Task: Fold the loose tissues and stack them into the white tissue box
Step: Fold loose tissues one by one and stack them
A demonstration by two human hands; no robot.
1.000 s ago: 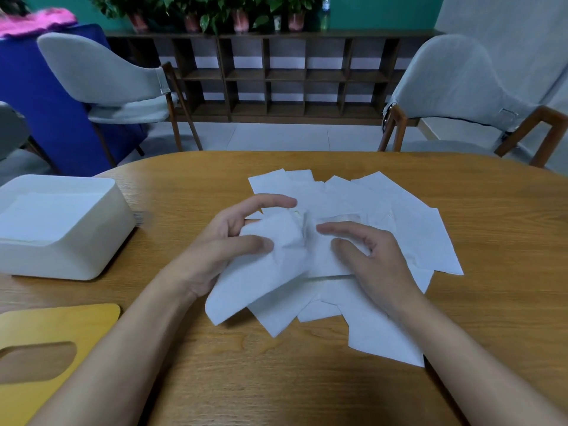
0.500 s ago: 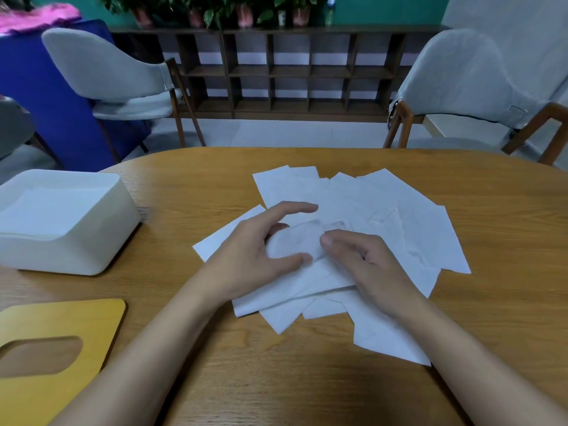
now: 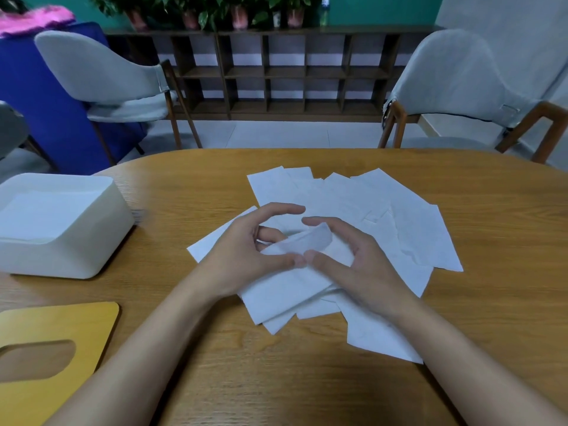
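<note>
One thin white tissue (image 3: 310,241) is pinched by both hands' fingers (image 3: 295,260) (edge curled) above scattered white tissues (image 3: 399,216).

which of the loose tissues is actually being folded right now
The tissue pinched between the left hand and right hand: its edge curls up off the pile, while the others lie flat on the table.

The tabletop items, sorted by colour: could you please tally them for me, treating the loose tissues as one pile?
White: 2, the tissue box and the pile of loose tissues
Yellow: 1, the lid with an oval slot
Total: 3 on the wooden table; individual tissues overlap too much to count.
</note>
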